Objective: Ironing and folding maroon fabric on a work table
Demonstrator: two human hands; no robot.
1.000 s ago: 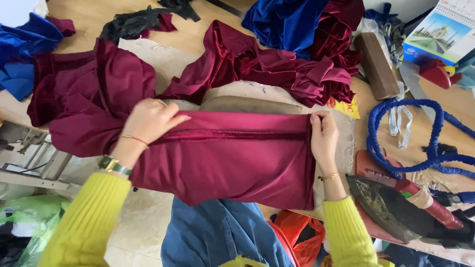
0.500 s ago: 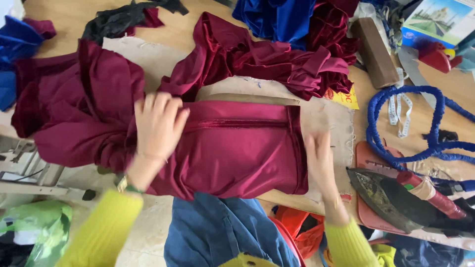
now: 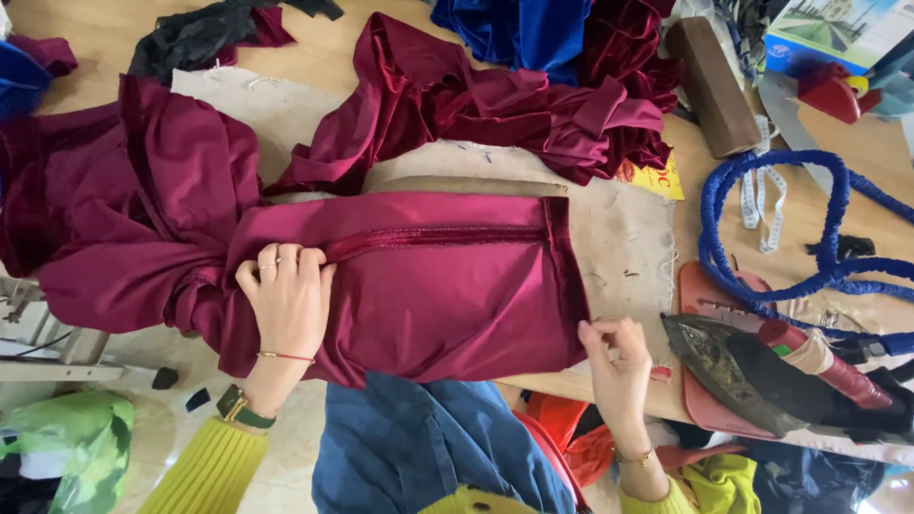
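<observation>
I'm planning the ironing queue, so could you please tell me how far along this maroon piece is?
Done: the maroon velvet fabric lies spread flat over the padded board, seam strip up. In hand: the left hand presses it flat and the right hand pinches its lower corner. Left: the iron sits unused alongside.

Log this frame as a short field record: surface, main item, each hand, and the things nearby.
surface: padded ironing board on a wooden table
main item: maroon velvet garment, folded flat over the board, seam running along it
left hand: flat on the garment by the seam
right hand: pinching the garment's lower right corner
iron: lying on a reddish rest, right of the board
blue cord: looped beside the iron
behind: more maroon cloth, blue cloth
</observation>
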